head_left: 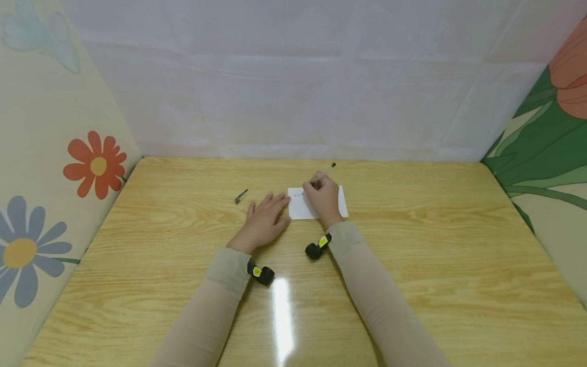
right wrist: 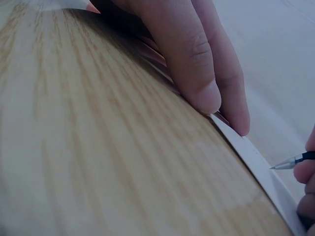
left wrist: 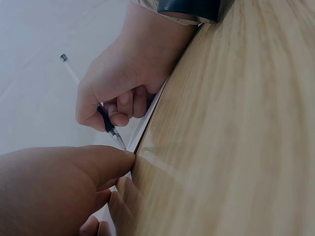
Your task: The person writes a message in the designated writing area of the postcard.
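Note:
A small white sheet of paper lies on the table, with a few written marks near its upper left. My right hand rests over its right half and pinches a clear pen with a dark grip. In the right wrist view the pen's metal tip points down close over the paper. My left hand lies flat with spread fingers, thumb and fingertips right at the paper's left edge. In the left wrist view the left thumb presses there, near the pen tip.
A pen cap lies on the wood-grain table left of the left hand. A white cloth backdrop hangs behind the table's far edge. Black wrist cameras sit on both sleeves. Flower-painted panels stand at either side.

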### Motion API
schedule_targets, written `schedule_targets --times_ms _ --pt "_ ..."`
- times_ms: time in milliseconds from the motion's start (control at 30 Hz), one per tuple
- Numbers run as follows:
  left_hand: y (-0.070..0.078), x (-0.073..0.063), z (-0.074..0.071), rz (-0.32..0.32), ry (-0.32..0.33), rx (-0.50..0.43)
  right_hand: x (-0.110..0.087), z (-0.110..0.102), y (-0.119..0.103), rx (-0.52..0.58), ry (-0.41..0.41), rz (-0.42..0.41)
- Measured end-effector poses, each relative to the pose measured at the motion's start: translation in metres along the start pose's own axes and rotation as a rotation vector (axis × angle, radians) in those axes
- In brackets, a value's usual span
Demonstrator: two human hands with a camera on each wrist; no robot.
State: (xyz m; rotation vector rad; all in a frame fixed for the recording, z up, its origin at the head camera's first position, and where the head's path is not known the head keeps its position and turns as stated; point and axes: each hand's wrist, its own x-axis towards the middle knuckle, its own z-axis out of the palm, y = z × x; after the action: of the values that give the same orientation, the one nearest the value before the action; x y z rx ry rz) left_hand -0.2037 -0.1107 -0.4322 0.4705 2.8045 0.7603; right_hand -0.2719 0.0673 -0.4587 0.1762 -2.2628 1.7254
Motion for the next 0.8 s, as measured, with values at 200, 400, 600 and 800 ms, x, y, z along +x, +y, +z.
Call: schedule_targets --times_ms 200,400,600,800 --pt "0.0002 0.0001 -0.0004 0.004 -0.004 0.004 0.0003 -0.0003 0.0011 -0.008 0.001 -0.006" --pt "-0.001 0.0013 0.0002 0.005 -0.001 0.009 0.0003 -0.0005 0.001 -0.015 -0.001 0.006" --pt "-0.0007 0.0009 0.0002 0.005 0.002 0.004 0.0003 0.0 0.0004 -0.015 0.007 0.011" --pt "-0.0012 0.0003 -0.0001 0.008 0.007 0.004 0.0011 0.001 0.0014 -0.009 0.014 -0.001"
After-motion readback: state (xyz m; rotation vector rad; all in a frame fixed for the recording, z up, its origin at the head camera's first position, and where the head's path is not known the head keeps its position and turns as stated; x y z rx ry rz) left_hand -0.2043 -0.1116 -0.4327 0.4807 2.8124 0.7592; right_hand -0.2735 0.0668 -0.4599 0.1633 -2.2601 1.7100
